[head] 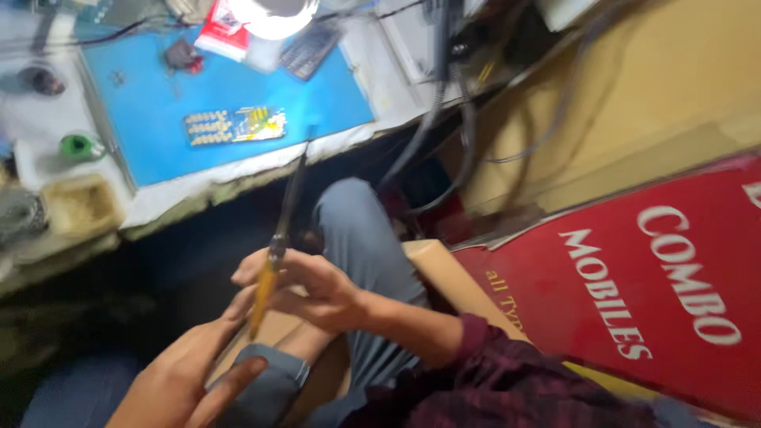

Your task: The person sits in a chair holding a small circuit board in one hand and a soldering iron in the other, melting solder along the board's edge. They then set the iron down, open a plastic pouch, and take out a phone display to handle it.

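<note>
Screwdriver (273,261), long and thin with a yellow handle, sits pinched in the right hand (317,289) over the lap, shaft pointing up toward the tabletop (238,170) edge. Looks light and stiff; the handle is the sensible grip. Left hand (186,380) lies spread wide, holding nothing, just below the handle. Blue mat (230,87) carries a circuit board (234,125); room between knees and edge is tight.

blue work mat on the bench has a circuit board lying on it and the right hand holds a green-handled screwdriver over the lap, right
Not quite: the handle is yellow-orange, not green. In the head view the right hand holds a long yellow-orange-handled screwdriver over the lap, and the blue work mat on the bench does have a circuit board lying on it.
</note>
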A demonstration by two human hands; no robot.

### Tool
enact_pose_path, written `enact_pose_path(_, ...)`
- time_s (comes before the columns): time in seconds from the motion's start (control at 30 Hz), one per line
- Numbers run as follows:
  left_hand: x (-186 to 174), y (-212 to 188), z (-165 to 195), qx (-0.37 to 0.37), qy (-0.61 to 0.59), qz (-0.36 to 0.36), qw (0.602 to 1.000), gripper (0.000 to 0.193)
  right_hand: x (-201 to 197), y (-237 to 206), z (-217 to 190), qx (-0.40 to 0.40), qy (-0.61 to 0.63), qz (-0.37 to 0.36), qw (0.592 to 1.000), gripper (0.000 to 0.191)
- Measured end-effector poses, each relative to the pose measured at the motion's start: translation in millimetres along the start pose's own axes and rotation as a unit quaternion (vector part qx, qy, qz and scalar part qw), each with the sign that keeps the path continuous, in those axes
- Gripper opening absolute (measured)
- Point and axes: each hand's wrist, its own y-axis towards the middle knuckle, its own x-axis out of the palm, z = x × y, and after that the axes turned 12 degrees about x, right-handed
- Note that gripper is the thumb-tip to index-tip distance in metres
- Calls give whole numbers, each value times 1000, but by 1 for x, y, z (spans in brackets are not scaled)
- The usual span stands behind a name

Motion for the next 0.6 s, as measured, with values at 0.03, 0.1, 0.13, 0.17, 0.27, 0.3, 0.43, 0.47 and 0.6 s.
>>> enact_pose_path(0.03,7,14,8,24,-22,10,999,57,2,-1,-8,12,66,6,998,29)
enact_pose_path(0.1,22,49,16,-28,-72,18,997,44,-9,-5,-29,-34,11,67,997,27)
enact_pose_path(0.13,27,64,21,-118,-90,16,989,37,-17,-8,-39,-90,-114,121,982,26)
enact_pose_path(0.17,30,76,27,-209,-108,17,972,31,-27,-11,-49,-140,-237,173,946,25)
enact_pose_path(0.27,34,108,33,-185,-96,43,977,20,-79,-29,-76,-107,-451,269,844,25)
enact_pose_path(0.3,35,114,35,-170,-66,40,983,19,-98,-39,-86,-49,-490,310,813,25)
enact_pose_path(0.43,43,143,37,-160,50,14,986,18,-199,-69,-145,-29,-624,481,615,23)
enact_pose_path(0.47,44,146,40,-177,75,1,981,19,-226,-72,-165,-87,-730,474,484,49)
enact_pose_path(0.6,53,169,45,-69,-2,101,992,17,-294,-57,-226,45,-836,435,331,66)
